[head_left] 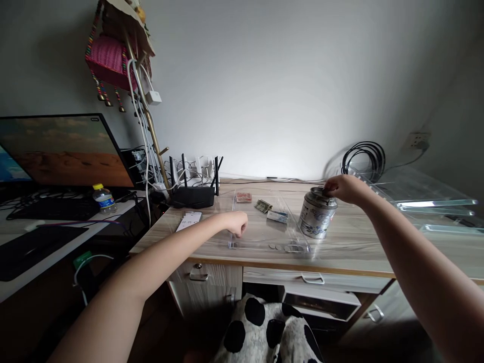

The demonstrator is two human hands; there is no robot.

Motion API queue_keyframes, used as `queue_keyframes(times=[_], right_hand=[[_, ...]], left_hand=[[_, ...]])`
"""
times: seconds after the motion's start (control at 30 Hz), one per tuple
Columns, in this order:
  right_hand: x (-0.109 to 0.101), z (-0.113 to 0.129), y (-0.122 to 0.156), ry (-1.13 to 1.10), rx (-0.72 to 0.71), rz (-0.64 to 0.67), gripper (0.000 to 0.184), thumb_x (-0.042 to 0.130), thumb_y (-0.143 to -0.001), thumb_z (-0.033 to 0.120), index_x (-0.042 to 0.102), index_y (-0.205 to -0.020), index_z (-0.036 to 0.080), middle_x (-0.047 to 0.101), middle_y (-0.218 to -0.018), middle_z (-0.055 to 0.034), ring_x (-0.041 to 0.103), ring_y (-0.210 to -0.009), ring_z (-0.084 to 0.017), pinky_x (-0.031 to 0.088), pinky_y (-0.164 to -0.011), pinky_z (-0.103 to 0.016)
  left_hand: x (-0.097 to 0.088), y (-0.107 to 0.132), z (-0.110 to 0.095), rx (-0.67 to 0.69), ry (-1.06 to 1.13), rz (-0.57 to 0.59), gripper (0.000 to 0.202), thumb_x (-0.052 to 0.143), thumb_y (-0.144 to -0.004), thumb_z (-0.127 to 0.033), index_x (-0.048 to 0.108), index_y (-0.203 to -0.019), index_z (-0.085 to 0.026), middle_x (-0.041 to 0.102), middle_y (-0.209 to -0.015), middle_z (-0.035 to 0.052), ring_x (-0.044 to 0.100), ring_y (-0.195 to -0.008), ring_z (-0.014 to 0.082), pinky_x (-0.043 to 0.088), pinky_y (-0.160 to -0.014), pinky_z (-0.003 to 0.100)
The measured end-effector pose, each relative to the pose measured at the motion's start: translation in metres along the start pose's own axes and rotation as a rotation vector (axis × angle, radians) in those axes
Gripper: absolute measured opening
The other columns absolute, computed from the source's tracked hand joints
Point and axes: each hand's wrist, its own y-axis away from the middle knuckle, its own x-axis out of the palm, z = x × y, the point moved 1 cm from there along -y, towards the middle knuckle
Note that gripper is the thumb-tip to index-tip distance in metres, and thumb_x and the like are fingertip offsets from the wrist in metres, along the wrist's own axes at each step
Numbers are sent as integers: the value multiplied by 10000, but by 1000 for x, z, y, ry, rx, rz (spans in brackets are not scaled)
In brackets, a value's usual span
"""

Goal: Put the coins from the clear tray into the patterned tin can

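My left hand (238,223) is over the left front part of a clear plastic tray (260,237), fingers curled down and pressed together. Anything inside them is hidden. My right hand (342,187) is at the mouth of a silver tin (315,219) with dark floral decoration, just right of the tray. Its fingers are bent together at the rim, and what they hold does not show. In the tray lie a reddish stack of banknotes (244,197), a folded green banknote (263,205) and a bluish one (277,217). Several coins (295,248) lie along its front edge.
Left of the tray are a phone (189,220) showing a timer and a black router (193,196). A coiled black cable (365,159) and clear plastic panels (434,204) stand at the right. A monitor (64,151) and bottle (104,200) are on the left desk.
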Motion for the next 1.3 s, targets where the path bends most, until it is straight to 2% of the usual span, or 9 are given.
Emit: queue_keyframes(times=[0.13,0.4,0.67,0.77,0.83,0.87,1.07,1.17,1.3], right_hand=[[0,3,-4,-4,-20,56,164,565,-586,209,659,-717,183,643,-696,-22,557,-639,-154,409,-593,-248],[0,0,2,-192,47,-40,229,556,-622,308,681,-772,186,654,-684,-9,577,-643,-142,428,-608,-223],[1,-2,0,-71,45,54,198,556,-584,281,685,-722,221,646,-666,2,565,-603,-141,404,-522,-219],[-2,22,17,-41,93,-182,260,518,-640,332,676,-813,220,650,-753,-30,561,-627,-159,399,-519,-246],[5,55,34,-133,62,-367,288,456,-697,317,654,-881,216,645,-832,-37,561,-662,-151,407,-549,-247],[14,75,41,-221,-11,-320,282,448,-706,297,652,-876,202,647,-804,-38,560,-646,-136,410,-557,-235],[92,195,51,-410,-496,433,226,513,-673,269,650,-837,194,642,-762,-11,554,-631,-103,398,-574,-189],[115,225,39,-376,-472,583,280,577,-615,360,644,-806,167,634,-732,-25,543,-599,-109,374,-508,-184],[121,238,31,-340,-439,590,331,638,-528,352,635,-785,143,624,-713,-41,531,-579,-117,359,-483,-188]], left_hand=[[-3,5,-14,-7,-55,181,157,583,-452,-27,573,-398,-174,528,-416,-3,429,-423,103,355,-512,231],[-2,-5,-21,54,-181,214,165,559,-427,-5,583,-408,-168,504,-386,-18,389,-394,86,304,-446,216],[-3,0,-13,87,-212,296,106,588,-494,-71,624,-552,-152,573,-515,-8,423,-448,89,307,-455,212],[-4,0,-11,63,-123,274,109,573,-496,-38,582,-485,-146,539,-469,-16,419,-445,84,316,-473,210],[-6,2,-7,47,42,134,106,586,-499,-41,558,-472,-139,527,-466,-15,421,-451,80,325,-486,207],[-7,3,-4,37,176,18,94,594,-510,-53,554,-487,-135,527,-479,-13,426,-458,78,330,-490,205],[-7,16,17,-77,1667,-795,106,426,-709,-55,509,-683,-116,488,-551,-5,449,-466,39,356,-483,152],[-1,13,21,-133,2242,-928,189,324,-738,-42,442,-611,-118,382,-474,-29,344,-371,17,269,-380,120],[-3,-3,19,-120,2384,-883,178,333,-750,-119,418,-593,-127,355,-462,-24,308,-346,30,214,-320,133]])
